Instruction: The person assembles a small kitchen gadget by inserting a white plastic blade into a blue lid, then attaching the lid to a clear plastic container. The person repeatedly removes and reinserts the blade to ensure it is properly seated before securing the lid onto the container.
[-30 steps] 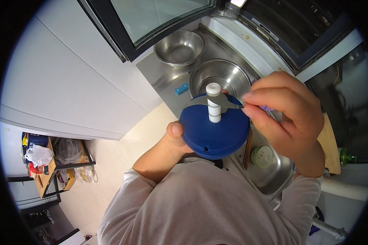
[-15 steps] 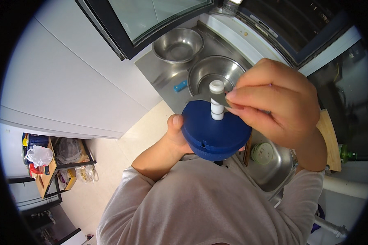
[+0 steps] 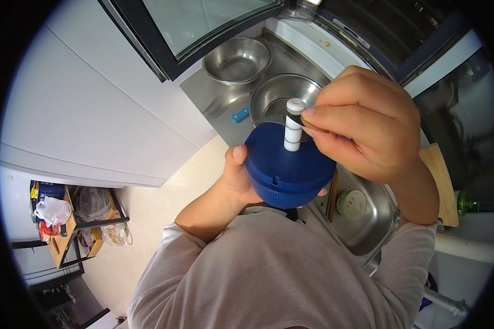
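My left hand (image 3: 238,181) is closed around a dark blue round chopper lid (image 3: 269,159), thumb on its left side and fingertips showing at its right. A white ringed blade shaft (image 3: 292,137) stands up from the lid's flat face, tilted slightly. My right hand (image 3: 370,123) pinches a thin, dark metal blade (image 3: 295,118) between thumb and fingers. The blade's visible end lies against the upper part of the shaft; whether it is fixed there I cannot tell. The rest of the blade is hidden by my fingers.
Two steel bowls (image 3: 237,39) (image 3: 263,90) and a blue-handled tool (image 3: 240,114) are on the steel counter. To the right, a sink (image 3: 368,236) holds a greenish round dish (image 3: 352,203). A cutting board (image 3: 442,186) stands beside a green bottle (image 3: 466,204). An open window frame (image 3: 173,60) hangs above.
The lid has risen slightly and tilted, showing more of its ribbed side. My right hand has moved a little up and left, and the blade looks darker at its new angle.
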Demonstrator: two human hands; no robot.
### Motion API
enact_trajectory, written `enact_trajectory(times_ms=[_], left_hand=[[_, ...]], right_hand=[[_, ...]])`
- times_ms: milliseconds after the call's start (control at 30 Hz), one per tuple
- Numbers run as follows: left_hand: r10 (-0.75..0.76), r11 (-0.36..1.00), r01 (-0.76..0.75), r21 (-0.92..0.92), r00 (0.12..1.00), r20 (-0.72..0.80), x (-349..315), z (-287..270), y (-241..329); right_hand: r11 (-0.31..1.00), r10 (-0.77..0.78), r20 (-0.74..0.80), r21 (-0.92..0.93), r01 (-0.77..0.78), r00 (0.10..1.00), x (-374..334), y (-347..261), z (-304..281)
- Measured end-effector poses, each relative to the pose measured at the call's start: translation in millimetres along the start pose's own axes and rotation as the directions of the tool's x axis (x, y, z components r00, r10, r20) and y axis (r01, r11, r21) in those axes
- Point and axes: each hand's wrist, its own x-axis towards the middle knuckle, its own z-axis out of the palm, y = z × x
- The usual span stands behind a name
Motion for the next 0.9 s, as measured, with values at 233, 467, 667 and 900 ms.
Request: enact_trajectory(times_ms=[233,467,667,900], left_hand=[[0.015,0.954,0.065,0.293,0.965,-0.263,1,7,3],[0.004,0.967,0.071,0.246,0.957,-0.289,3,11,3],[-0.082,0.990,0.073,-0.120,0.994,-0.072,-4,-7,1],[-0.044,0.972,0.109,-0.208,0.955,0.293,2,-20,-2]], right_hand=[[0.997,-0.004,0.014,-0.071,0.005,1.000,-3,0,-2],[0.993,0.003,0.026,-0.114,0.000,1.000,-4,1,-5],[0.997,0.057,0.055,-0.062,-0.053,0.997,2,-1,-8],[0.982,0.181,0.057,0.048,-0.184,0.982,-2,-6,-11]])
